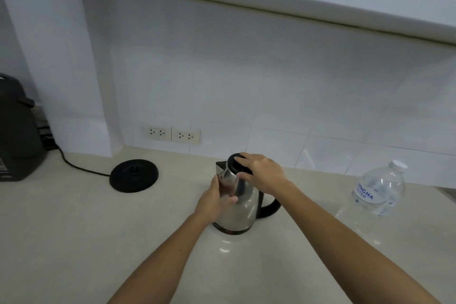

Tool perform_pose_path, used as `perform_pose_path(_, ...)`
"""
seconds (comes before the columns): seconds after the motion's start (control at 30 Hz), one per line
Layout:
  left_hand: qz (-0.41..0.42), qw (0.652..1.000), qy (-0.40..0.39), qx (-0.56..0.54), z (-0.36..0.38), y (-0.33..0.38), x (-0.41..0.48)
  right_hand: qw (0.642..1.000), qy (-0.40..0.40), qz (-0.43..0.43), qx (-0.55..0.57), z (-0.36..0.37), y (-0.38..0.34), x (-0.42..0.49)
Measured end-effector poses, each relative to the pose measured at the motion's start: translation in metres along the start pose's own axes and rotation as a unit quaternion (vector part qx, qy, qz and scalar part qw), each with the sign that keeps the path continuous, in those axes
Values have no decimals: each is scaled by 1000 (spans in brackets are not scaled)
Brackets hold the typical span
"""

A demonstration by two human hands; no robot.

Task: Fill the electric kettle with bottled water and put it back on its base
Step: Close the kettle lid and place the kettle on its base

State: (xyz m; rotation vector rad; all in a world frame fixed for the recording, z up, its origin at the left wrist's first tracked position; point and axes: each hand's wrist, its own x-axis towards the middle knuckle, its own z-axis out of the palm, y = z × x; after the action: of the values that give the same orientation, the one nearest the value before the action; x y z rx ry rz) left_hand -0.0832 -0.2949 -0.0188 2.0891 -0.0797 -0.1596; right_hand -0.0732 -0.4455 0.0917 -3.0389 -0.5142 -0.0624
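A steel electric kettle (240, 215) with a black handle stands upright on the counter, off its base. My left hand (214, 201) grips the kettle's left side below the spout. My right hand (262, 173) lies over the black lid (233, 161), fingers curled on its rim. The round black base (134, 175) sits to the left, its cord running away to the left. A clear water bottle (377, 192) with a white cap stands at the right, capped.
The beige counter (74, 242) meets a white tiled wall with two double sockets (171, 134). A dark appliance (17, 131) stands at the far left edge. A white shelf overhangs above.
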Motion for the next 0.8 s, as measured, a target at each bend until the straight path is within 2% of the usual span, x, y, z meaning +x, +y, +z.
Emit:
perform_pose_path(0.07, -4, 1000, 3, -3, 1, -1, -1, 998, 24, 23, 46, -2, 0, 3)
perform_pose_path(0.17, -14, 1000, 0, -7, 1, -1, -1, 981, 27, 135, 133, -1, -1, 14)
perform_pose_path(0.3, -22, 1000, -1, 6, 2, 0, -1, 968, 8, 205, 147, 8, -7, 28)
perform_pose_path(0.8, -25, 999, 19, 24, 5, -1, 3, 956, 94, 208, 187, 24, -3, 38)
